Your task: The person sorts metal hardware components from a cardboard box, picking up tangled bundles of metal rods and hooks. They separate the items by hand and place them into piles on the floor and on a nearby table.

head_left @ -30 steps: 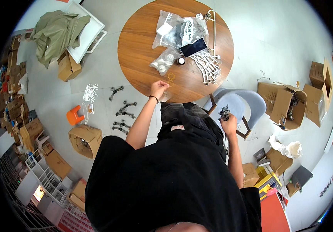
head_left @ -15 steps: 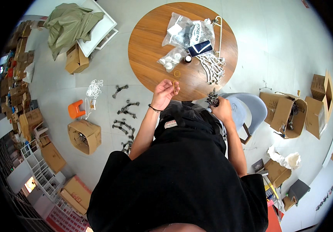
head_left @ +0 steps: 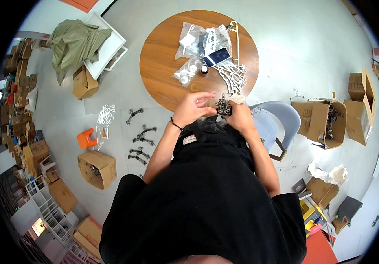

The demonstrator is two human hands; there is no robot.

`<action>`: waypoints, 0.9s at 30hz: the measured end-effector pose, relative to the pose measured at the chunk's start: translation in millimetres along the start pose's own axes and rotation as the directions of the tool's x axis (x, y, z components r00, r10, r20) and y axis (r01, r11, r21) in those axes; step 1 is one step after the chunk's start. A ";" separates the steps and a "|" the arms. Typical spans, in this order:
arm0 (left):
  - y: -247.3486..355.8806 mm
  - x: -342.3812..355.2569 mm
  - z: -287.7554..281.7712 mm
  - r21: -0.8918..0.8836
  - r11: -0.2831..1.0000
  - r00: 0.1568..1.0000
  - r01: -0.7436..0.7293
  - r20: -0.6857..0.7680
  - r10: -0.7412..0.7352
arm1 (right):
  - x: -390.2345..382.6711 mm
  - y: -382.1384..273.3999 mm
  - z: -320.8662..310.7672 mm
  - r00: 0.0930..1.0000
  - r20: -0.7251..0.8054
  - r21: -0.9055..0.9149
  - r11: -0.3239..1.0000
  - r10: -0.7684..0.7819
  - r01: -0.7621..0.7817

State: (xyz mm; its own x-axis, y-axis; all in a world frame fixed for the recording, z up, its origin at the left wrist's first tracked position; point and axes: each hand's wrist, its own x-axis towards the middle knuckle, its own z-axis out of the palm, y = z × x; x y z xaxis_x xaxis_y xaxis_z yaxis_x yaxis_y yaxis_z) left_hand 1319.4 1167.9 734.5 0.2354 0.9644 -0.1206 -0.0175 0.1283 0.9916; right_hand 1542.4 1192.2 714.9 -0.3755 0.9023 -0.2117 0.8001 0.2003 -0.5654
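**Inspector:** While both hands meet just off the near edge of the round wooden table [head_left: 163,66], what do they hold?

**Assistant:** One small dark metal part [head_left: 223,106], knobbly, detail too fine to tell. Right hand [head_left: 239,116] is wrapped around its near side, fingers closed on it. Left hand [head_left: 194,108] pinches its far-left side, fingertips curled onto the part, thumb side toward the table.

**Inspector:** Position of the part against the table?

**Assistant:** Over the table's near rim, between the two hands, above the person's black top.

**Inspector:** Items on the table?

**Assistant:** Clear plastic bags [head_left: 196,42] toward the far side, a dark blue flat pack [head_left: 216,56] lying on them, a white wire frame [head_left: 231,72] toward the table's right side, a small bag of white pieces [head_left: 185,72] near the centre.

**Inspector:** Around the table?

**Assistant:** A grey-blue chair [head_left: 277,121] just right of the near rim. Dark metal brackets [head_left: 142,132] on the floor left of it, with a white cord bundle [head_left: 106,115] and an orange stool [head_left: 86,138] further left. Open cardboard boxes [head_left: 317,123] stand well to the table's right
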 end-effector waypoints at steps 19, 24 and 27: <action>-33.4 41.3 -11.1 0.455 0.889 0.851 0.048 0.447 -0.275 | -20.0 -8.1 22.9 0.986 -0.116 -0.202 0.975 -0.118 0.093; -36.6 21.6 2.1 -0.007 0.951 0.866 0.309 0.415 -0.278 | -19.6 -11.1 17.7 0.990 -0.139 -0.160 0.987 -0.021 -0.001; -42.8 -3.0 4.6 -0.071 0.949 0.930 0.306 0.236 -0.282 | -14.5 -3.7 18.8 0.982 -0.186 -0.150 0.987 0.023 -0.051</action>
State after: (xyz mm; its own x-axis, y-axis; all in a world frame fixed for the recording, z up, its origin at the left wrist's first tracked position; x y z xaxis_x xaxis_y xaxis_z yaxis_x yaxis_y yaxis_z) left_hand 1323.9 1158.5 692.6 0.4528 0.8062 -0.3807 -0.0138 0.4333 0.9011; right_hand 1536.1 1171.2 705.1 -0.2636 0.9619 -0.0724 0.8793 0.2087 -0.4282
